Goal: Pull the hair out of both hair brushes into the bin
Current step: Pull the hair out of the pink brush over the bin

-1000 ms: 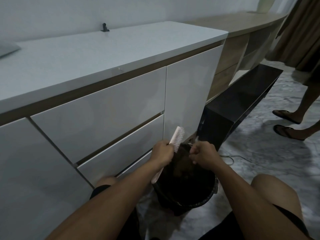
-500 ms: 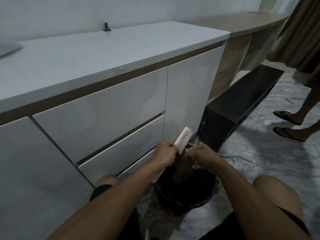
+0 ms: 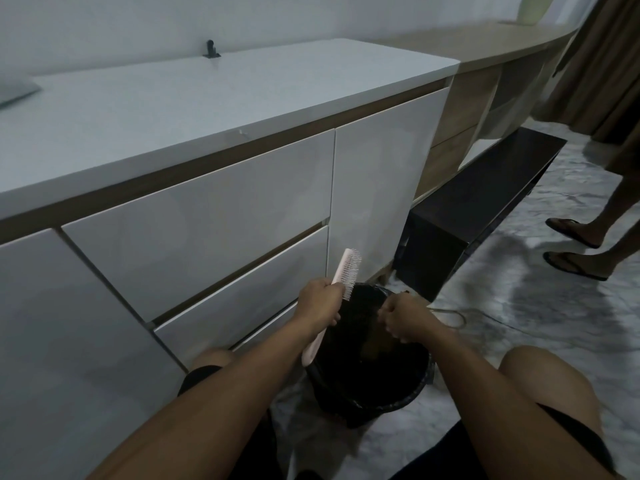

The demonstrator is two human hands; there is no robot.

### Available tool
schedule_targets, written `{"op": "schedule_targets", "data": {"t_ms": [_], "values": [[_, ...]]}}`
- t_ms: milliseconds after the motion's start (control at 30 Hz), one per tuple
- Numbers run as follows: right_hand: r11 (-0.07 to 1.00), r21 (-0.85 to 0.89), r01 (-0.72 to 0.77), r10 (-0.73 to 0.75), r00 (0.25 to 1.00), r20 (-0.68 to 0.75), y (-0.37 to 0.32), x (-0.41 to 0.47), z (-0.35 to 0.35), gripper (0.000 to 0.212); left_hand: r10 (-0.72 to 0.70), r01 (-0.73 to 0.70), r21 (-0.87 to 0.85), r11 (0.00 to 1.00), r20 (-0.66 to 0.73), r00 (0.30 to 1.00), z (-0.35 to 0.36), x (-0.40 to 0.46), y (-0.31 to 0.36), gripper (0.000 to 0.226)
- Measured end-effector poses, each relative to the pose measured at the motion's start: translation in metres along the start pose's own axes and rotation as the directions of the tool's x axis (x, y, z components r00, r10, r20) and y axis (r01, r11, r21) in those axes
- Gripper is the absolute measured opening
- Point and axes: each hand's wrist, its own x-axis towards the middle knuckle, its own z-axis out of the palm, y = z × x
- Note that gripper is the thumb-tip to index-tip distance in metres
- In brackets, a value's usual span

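My left hand (image 3: 320, 301) grips a pale pink hair brush (image 3: 346, 271) at the middle of its handle, bristles facing right, head tilted up over the black bin (image 3: 412, 393). The handle's end pokes out below my wrist. My right hand (image 3: 401, 315) hovers over the bin's open mouth with fingers curled; whether any hair is pinched in them is too dark to tell. The bin has a black liner and stands on the floor between my knees. A second brush is not in view.
A white cabinet with drawers (image 3: 207, 216) stands close behind the bin. To its right lies a black low bench (image 3: 478, 206). A cable (image 3: 453, 315) runs along the marble floor. Another person's feet in sandals (image 3: 571, 247) stand at the far right.
My right hand has pulled away from the brush's bristles, to the right and down over the bin. The brush has tilted slightly more upright in my left hand.
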Motion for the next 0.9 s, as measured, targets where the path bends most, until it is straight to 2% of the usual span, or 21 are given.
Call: {"op": "schedule_targets", "data": {"t_ms": [200, 400, 633, 733, 900], "values": [[0.974, -0.226, -0.029, 0.030, 1.000, 0.004, 0.012, 0.002, 0.006, 0.025, 0.007, -0.007, -0.045, 0.999, -0.006, 1.000, 0.001, 0.005, -0.003, 0.036], [0.976, -0.212, -0.052, 0.062, 0.997, 0.042, 0.013, 0.005, 0.009, 0.025, 0.056, -0.058, -0.045, 0.997, -0.044, 0.997, -0.002, 0.008, -0.007, 0.036], [0.980, -0.190, -0.063, 0.073, 0.996, 0.049, 0.007, 0.006, 0.010, 0.026, 0.085, -0.085, 0.011, 0.996, 0.007, 0.996, 0.003, 0.012, -0.015, 0.041], [0.993, -0.103, -0.049, 0.052, 0.998, 0.031, 0.012, 0.011, 0.011, 0.027, 0.079, -0.080, 0.011, 0.997, 0.026, 0.997, 0.005, 0.012, -0.016, 0.040], [0.978, 0.190, -0.091, 0.109, 0.990, -0.086, 0.010, 0.016, 0.010, 0.023, 0.050, -0.051, 0.019, 0.999, 0.046, 0.998, 0.009, 0.013, -0.017, 0.040]]}}
